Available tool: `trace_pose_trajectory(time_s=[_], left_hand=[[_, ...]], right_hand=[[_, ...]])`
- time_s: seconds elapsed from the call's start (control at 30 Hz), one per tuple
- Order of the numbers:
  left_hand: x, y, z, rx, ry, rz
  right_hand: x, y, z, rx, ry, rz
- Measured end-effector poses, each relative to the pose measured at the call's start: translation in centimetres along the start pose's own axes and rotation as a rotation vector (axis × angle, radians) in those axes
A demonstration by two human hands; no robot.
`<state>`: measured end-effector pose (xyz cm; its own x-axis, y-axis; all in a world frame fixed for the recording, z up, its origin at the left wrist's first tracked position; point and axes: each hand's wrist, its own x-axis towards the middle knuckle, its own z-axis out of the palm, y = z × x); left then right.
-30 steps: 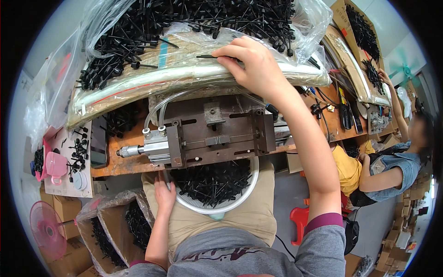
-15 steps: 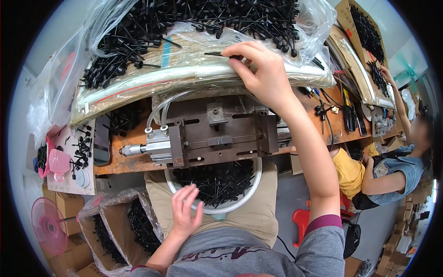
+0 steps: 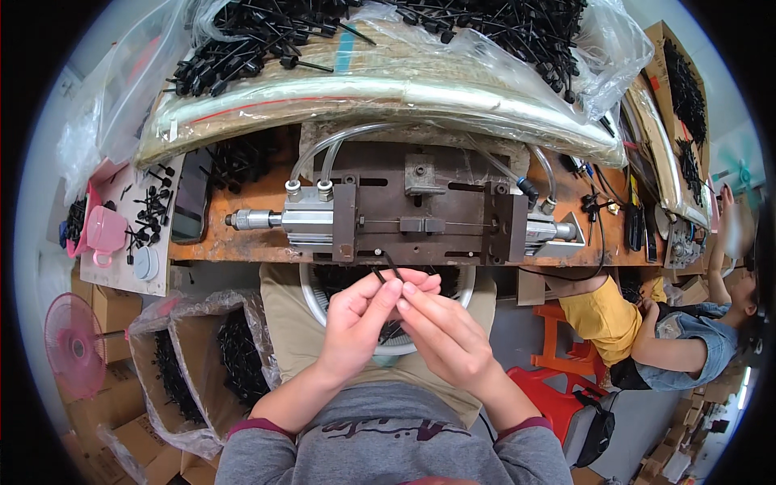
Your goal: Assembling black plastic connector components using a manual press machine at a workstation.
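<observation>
My left hand point(image 3: 356, 317) and my right hand point(image 3: 447, 330) meet in front of the bench, fingertips touching. Both are closed in a pinch around thin black plastic rods point(image 3: 391, 263) whose upper ends stick out above the fingers; the lower parts are hidden. Below them, on my lap, sits a white round basket point(image 3: 309, 296) of loose black stemmed parts, mostly covered by my hands. Just beyond is a dark metal fixture point(image 3: 380, 204) with a small block point(image 3: 422, 225) on a rod at its middle and a silver air cylinder point(image 3: 310, 223) on its left.
A large heap of black stemmed parts point(image 3: 267, 36) lies on plastic-wrapped card point(image 3: 388, 99) behind the fixture. Lined boxes point(image 3: 204, 356) of parts and a pink fan point(image 3: 76, 346) stand at left. Pliers point(image 3: 634, 218) lie at right, near a seated co-worker point(image 3: 687, 331) and red stool point(image 3: 546, 396).
My right hand has come down from the heap with a black part to meet the left hand over the basket. My left hand, spread before, has risen and closed. The view has shifted.
</observation>
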<state>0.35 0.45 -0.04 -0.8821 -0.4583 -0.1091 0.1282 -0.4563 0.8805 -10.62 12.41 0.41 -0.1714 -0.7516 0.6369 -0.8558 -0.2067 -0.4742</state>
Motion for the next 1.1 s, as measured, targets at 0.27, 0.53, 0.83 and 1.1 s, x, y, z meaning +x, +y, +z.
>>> trace_pose_trajectory(time_s=[0.27, 0.53, 0.83, 1.1], left_hand=[[-0.1, -0.2, -0.5, 0.348, 0.06, 0.09], [-1.2, 1.0, -0.8, 0.391, 0.179, 0.241], [-1.8, 1.6, -1.5, 0.309, 0.072, 0.218], [-1.5, 1.8, -0.4, 0.639, 0.049, 0.423]], right_hand=[[-0.3, 1.7, -1.3, 0.072, -0.002, 0.151], [1.6, 3.2, -0.3, -0.362, -0.14, 0.094], [2.5, 2.7, -0.1, -0.418, -0.183, 0.112], [2.9, 2.2, -0.7, -0.418, -0.177, 0.158]])
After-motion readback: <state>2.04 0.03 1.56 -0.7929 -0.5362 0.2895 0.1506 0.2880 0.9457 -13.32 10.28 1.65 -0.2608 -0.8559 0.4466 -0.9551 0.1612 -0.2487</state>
